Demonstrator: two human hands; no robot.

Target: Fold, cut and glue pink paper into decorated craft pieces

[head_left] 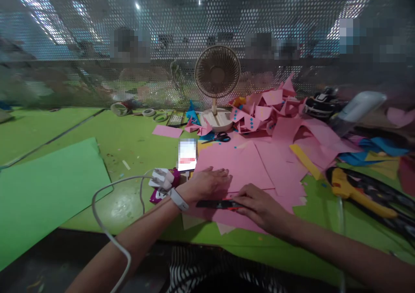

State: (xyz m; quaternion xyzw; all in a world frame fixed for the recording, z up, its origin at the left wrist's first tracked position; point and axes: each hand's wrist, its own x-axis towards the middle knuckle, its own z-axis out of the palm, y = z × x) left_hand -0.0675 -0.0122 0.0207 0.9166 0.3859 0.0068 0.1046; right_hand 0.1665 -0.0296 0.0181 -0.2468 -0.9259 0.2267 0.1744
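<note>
My left hand lies flat with fingers stretched out on a sheet of pink paper. In my right hand is a black and red utility knife, lying low over the pink paper near the table's front edge, its far end pointing left. Whether the blade touches the paper I cannot tell. More pink sheets are spread under and to the right of both hands. Just beyond my left wrist a lit phone lies beside a white plug adapter with a cable.
A small fan stands at the back before a perforated metal screen. Folded pink paper pieces are heaped to its right. Black scissors lie near its base. A green sheet covers the left; a yellow and black tool lies right.
</note>
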